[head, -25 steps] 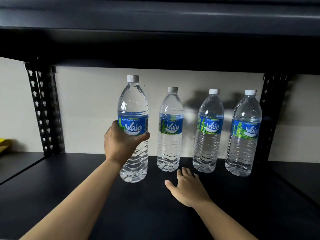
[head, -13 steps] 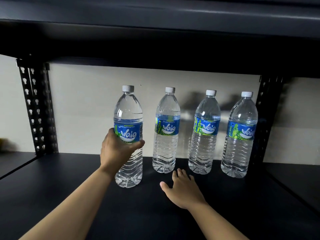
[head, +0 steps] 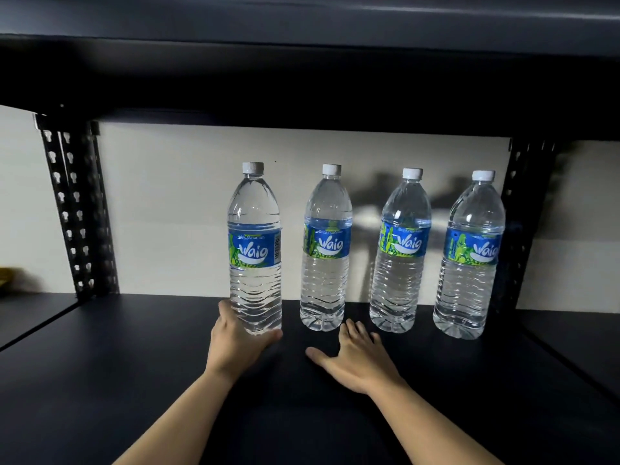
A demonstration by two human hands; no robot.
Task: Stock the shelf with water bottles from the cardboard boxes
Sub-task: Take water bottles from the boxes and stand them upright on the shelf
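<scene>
Gripping bottle, left hand, right hand flat

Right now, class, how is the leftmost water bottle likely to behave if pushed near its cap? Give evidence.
The leftmost water bottle looks full, so probably heavy for its size. Tall on a narrow base, it would likely tip rather than slide if pushed at the cap. Its thin ribbed wall may flex under the left hand.
</scene>
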